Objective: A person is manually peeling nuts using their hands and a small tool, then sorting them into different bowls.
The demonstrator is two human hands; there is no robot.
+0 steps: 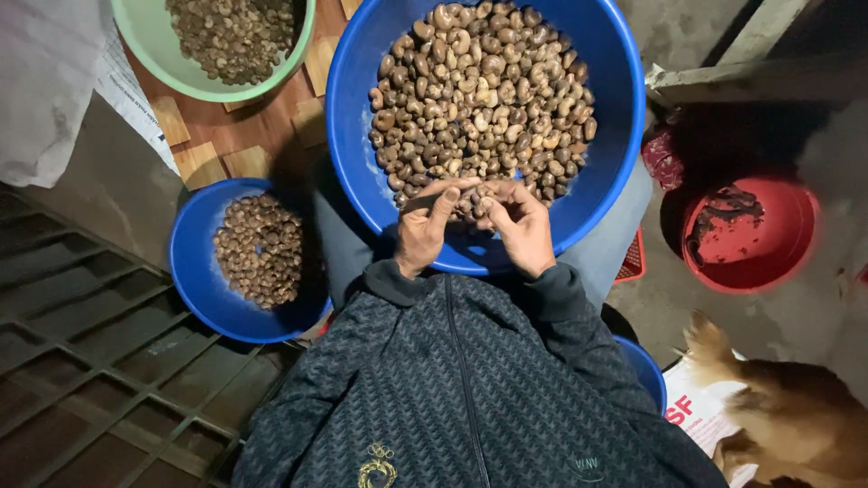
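Green bowl (194,86) of nuts, upper left | small blue bowl (194,280) of nuts beside your knee | your left hand (425,230) and right hand (520,226) pinch a cashew (472,206) over the big blue basin (362,136) | red tub (778,244) right | dog (796,416) below it

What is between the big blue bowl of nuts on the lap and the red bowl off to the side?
In the head view, only the person's trouser-clad leg and bare dark floor separate the big blue bowl from the red bowl.
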